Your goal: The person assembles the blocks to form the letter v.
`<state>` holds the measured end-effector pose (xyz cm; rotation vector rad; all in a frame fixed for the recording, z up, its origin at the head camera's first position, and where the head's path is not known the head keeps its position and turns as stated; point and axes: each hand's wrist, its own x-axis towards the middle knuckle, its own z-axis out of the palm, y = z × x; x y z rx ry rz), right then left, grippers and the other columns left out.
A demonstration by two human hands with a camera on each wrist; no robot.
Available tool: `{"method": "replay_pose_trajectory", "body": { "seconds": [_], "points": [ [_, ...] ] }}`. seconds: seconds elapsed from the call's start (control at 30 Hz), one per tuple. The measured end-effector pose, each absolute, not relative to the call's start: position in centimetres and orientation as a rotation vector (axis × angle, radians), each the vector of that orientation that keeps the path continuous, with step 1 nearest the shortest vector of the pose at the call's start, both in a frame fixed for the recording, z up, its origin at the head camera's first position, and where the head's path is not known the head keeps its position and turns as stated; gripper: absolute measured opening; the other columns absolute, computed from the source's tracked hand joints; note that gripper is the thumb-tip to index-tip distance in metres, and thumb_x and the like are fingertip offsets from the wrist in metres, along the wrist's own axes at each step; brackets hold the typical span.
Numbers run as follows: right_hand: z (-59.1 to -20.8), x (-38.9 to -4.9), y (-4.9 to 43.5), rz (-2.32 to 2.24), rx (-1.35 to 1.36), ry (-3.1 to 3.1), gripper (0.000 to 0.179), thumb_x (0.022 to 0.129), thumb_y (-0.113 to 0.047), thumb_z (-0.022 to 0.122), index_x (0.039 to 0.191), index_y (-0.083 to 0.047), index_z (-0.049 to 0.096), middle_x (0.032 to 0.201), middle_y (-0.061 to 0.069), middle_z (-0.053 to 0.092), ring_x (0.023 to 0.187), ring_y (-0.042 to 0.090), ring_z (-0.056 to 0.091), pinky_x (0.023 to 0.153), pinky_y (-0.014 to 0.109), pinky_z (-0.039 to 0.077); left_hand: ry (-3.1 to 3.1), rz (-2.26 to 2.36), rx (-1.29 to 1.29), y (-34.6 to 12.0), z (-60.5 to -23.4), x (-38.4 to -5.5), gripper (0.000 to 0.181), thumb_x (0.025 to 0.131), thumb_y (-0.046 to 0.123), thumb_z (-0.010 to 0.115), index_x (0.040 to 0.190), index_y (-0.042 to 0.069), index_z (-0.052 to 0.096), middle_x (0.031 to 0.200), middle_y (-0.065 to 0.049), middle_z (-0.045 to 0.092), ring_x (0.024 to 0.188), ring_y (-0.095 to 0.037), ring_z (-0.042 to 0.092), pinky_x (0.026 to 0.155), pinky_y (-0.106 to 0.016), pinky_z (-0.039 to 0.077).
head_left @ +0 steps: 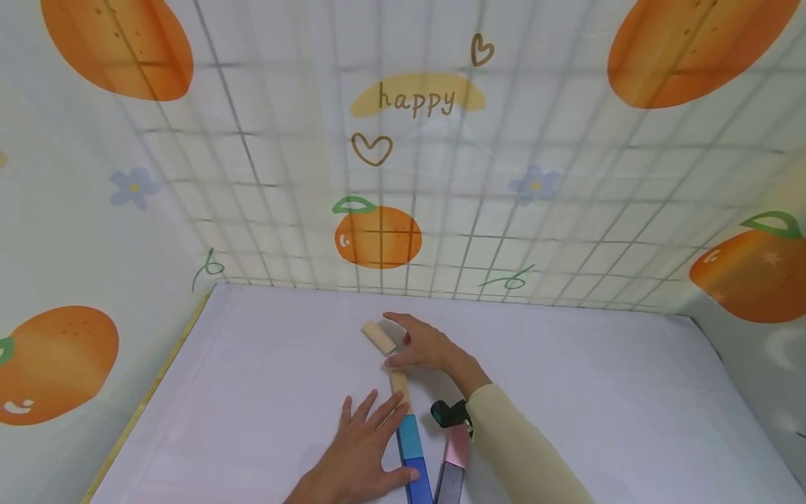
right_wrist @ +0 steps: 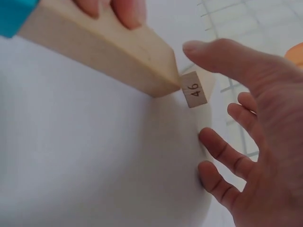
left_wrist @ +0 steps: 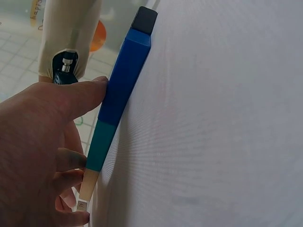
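Observation:
A row of blocks runs away from the front edge: a dark blue block (head_left: pixel 418 483), a teal block (head_left: pixel 410 437) and a plain wooden block (head_left: pixel 399 383). My left hand (head_left: pixel 359 455) lies spread along it, its thumb on the blue block and fingertips on the wooden one (right_wrist: pixel 109 54). Beyond the row's far end, a second wooden block (head_left: pixel 378 337) lies at a slant, with "46" printed on its end (right_wrist: pixel 194 90). Over this loose block's right side, my right hand (head_left: pixel 431 350) is spread with thumb and fingers apart, holding nothing.
Right of the row, a pink block (head_left: pixel 457 446) and a dark grey block (head_left: pixel 450 483) lie end to end, next to the right forearm. A white cloth (head_left: pixel 252 371) covers the table. Printed fabric (head_left: pixel 290 196) over a wire grid stands behind it.

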<state>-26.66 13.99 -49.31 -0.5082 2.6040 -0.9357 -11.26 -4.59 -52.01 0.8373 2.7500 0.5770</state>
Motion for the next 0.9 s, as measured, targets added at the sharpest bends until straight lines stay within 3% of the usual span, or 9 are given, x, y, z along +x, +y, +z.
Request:
{"method": "replay_pose_trajectory", "body": {
  "seconds": [0.23, 0.6, 0.77, 0.9],
  "points": [
    [-49.1, -27.3, 13.9, -0.928, -0.53, 2.598, 0.089, 0.081, -0.031, 0.086, 0.156, -0.025, 0.039, 0.151, 0.005, 0.048, 0.106, 0.024, 0.058, 0.089, 0.046, 0.053, 2.749, 0.592, 0.837, -4.6, -52.0, -11.3, 0.091, 0.088, 0.077, 0.052, 0.159, 0.024, 0.034, 0.167, 0.005, 0.021, 0.151, -0.04, 0.02, 0.11, -0.077, 0.012],
    [-49.7, -27.9, 13.4, -0.899, -0.606, 2.593, 0.087, 0.082, -0.018, 0.082, 0.157, -0.023, 0.038, 0.148, 0.008, 0.05, 0.104, 0.024, 0.059, 0.092, 0.046, 0.052, 2.74, 0.592, 0.833, -4.6, -52.1, -11.4, 0.091, 0.088, 0.077, 0.052, 0.16, 0.025, 0.031, 0.168, 0.006, 0.02, 0.152, -0.039, 0.018, 0.11, -0.076, 0.011],
    [-49.7, -28.0, 13.0, -0.911, -0.603, 2.601, 0.088, 0.081, -0.024, 0.084, 0.157, -0.024, 0.04, 0.146, 0.008, 0.052, 0.106, 0.025, 0.058, 0.094, 0.048, 0.052, 2.75, 0.598, 0.839, -4.7, -52.2, -11.3, 0.091, 0.088, 0.076, 0.053, 0.161, 0.025, 0.031, 0.168, 0.006, 0.019, 0.152, -0.038, 0.018, 0.111, -0.076, 0.011],
    [-49.9, -28.0, 12.8, -0.898, -0.589, 2.62, 0.087, 0.08, -0.033, 0.087, 0.155, -0.024, 0.043, 0.149, 0.008, 0.051, 0.118, 0.026, 0.055, 0.102, 0.052, 0.047, 2.759, 0.603, 0.85, -4.7, -52.2, -11.2, 0.091, 0.088, 0.075, 0.054, 0.16, 0.024, 0.031, 0.168, 0.006, 0.02, 0.152, -0.039, 0.019, 0.11, -0.077, 0.012]
  ]
}}
